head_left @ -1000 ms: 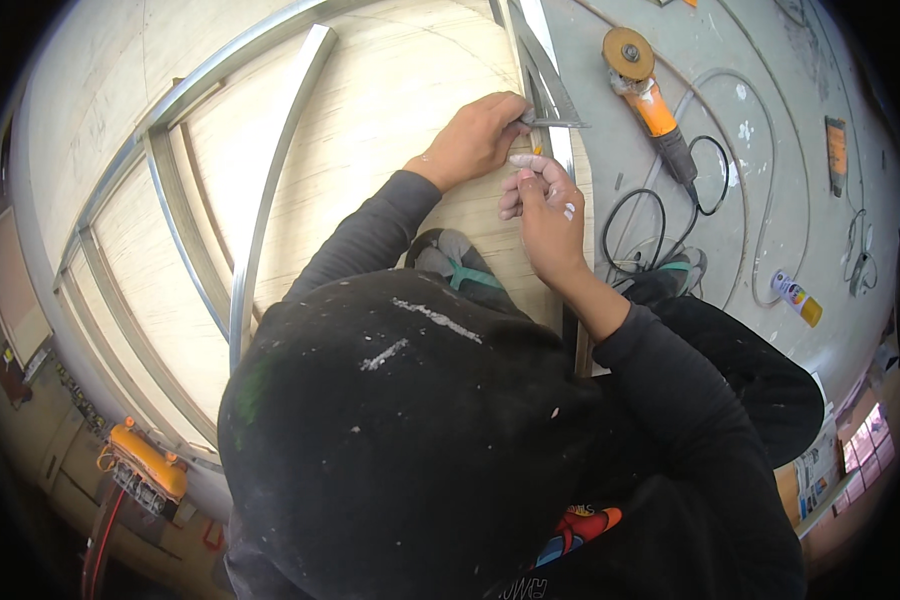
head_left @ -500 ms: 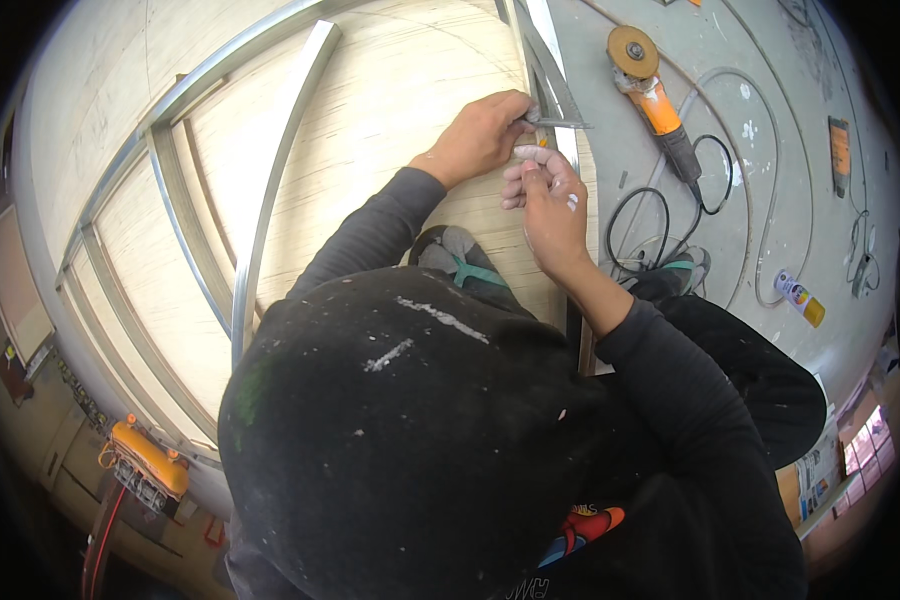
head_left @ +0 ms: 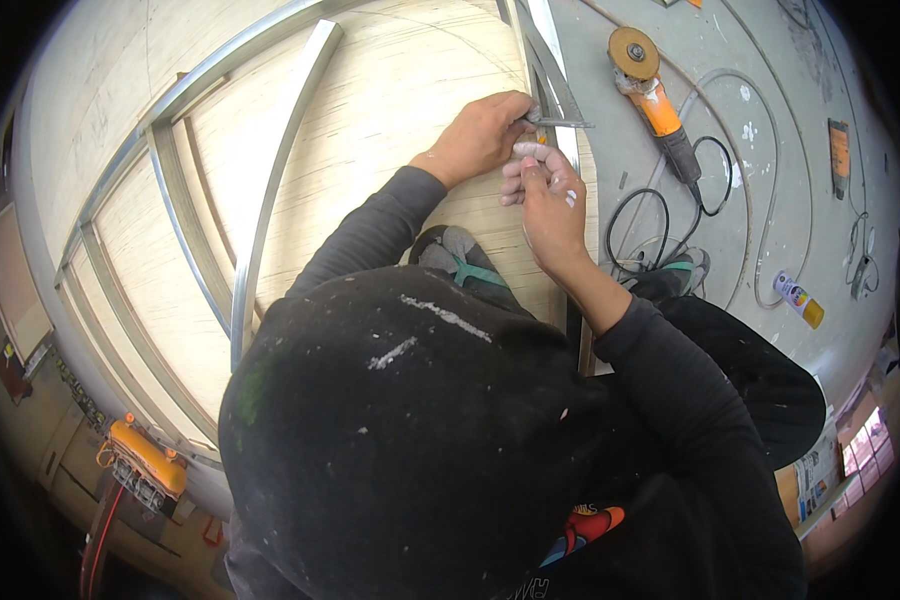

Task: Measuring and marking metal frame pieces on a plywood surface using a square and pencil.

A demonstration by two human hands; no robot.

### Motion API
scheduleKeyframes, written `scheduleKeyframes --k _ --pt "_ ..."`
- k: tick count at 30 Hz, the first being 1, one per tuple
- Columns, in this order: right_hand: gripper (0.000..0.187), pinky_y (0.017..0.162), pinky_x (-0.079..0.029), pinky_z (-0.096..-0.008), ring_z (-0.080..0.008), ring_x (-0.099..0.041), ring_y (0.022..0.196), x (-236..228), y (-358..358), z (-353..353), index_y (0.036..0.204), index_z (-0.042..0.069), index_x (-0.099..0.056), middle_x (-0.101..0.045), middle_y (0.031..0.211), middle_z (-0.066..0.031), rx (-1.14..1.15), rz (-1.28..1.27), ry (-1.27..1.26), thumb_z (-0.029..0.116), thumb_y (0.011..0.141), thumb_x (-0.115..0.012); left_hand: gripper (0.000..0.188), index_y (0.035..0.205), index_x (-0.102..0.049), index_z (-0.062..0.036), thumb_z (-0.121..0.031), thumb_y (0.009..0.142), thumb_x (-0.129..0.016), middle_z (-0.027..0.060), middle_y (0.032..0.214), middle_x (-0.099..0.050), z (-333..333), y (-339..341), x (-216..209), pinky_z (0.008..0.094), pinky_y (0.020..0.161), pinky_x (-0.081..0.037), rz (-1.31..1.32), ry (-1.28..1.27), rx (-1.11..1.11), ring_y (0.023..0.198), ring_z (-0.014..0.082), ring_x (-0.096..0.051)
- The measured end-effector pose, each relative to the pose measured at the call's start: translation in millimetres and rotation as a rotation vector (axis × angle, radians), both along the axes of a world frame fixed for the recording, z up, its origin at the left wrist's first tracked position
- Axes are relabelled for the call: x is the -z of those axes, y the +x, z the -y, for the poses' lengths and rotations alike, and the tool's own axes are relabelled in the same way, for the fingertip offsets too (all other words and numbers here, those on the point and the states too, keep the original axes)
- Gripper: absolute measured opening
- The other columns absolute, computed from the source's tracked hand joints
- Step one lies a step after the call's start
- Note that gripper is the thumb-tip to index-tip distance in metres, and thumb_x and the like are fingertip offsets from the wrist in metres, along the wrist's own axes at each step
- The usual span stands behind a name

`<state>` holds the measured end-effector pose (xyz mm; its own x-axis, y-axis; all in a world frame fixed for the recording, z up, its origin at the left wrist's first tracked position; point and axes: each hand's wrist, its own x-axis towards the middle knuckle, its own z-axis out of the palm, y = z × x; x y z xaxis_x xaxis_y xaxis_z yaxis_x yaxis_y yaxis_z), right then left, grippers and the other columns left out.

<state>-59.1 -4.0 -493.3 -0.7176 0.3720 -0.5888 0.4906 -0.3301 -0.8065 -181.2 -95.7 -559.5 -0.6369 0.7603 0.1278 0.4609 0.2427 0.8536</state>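
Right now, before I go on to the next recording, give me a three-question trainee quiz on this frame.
1. True or false: the angle grinder with the orange body lies on the grey floor, apart from both hands.
2. Multiple choice: where do the left hand and right hand work? A) at the metal frame rail along the edge of the pale wooden panel; B) at the spray can; C) at the black cable.
3. Fill in: the left hand holds a small ____ piece against the rail.

Key: 1 true; 2 A; 3 metal (its exact kind cannot be told).
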Motion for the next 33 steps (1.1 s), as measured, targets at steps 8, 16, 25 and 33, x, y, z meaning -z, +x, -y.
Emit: scheduleKeyframes --k 8,16,25,33 --pt "0.024 0.067 -0.056 -0.0292 -0.0144 -0.063 0.074 0.2 -13.7 7.6 0.123 -0.007 -0.057 -0.065 0.093 -0.0111 0.049 0.049 0.032 0.008 0.106 -0.047 0.023 0.107 -0.060 -0.0005 0.000 0.086 -0.068 0.0191 0.094 -0.068 1.4 -12.6 -4.5 0.0443 0.075 -0.055 -0.021 -0.043 0.099 0.088 0.0398 -0.068" --pt "0.022 0.059 -0.054 -0.0285 -0.0151 -0.063 0.069 4.0 -27.4 20.7 0.120 -0.004 -0.059 -0.064 0.091 -0.0105 0.160 0.106 0.065 0.004 0.105 -0.045 0.024 0.106 -0.064 -0.0017 -0.003 0.083 -0.067 0.0173 0.092 -0.071 1.1 -27.8 -7.3 0.0433 0.075 -0.056 -0.072 -0.048 0.157 0.087 0.0381 -0.069" --pt "0.018 0.057 -0.052 -0.0279 -0.0148 -0.061 0.072 19.7 -28.6 29.8 0.114 -0.003 -0.059 -0.061 0.095 -0.0104 0.262 0.106 0.085 -0.001 0.103 -0.045 0.020 0.102 -0.069 -0.0009 -0.001 0.082 -0.070 0.0169 0.093 -0.072 -3.1 -38.6 -17.8 0.0418 0.078 -0.055 -0.002 -0.107 0.242 0.087 0.0378 -0.069" --pt "0.016 0.062 -0.047 -0.0269 -0.0117 -0.056 0.071 21.7 -27.2 30.5 0.111 0.001 -0.062 -0.063 0.092 -0.0074 0.410 0.017 -0.122 -0.001 0.102 -0.048 0.019 0.102 -0.068 -0.0010 -0.002 0.082 -0.069 0.0176 0.092 -0.072 -3.7 -41.0 -21.6 0.0426 0.077 -0.055 0.040 -0.148 0.255 0.086 0.0383 -0.069"
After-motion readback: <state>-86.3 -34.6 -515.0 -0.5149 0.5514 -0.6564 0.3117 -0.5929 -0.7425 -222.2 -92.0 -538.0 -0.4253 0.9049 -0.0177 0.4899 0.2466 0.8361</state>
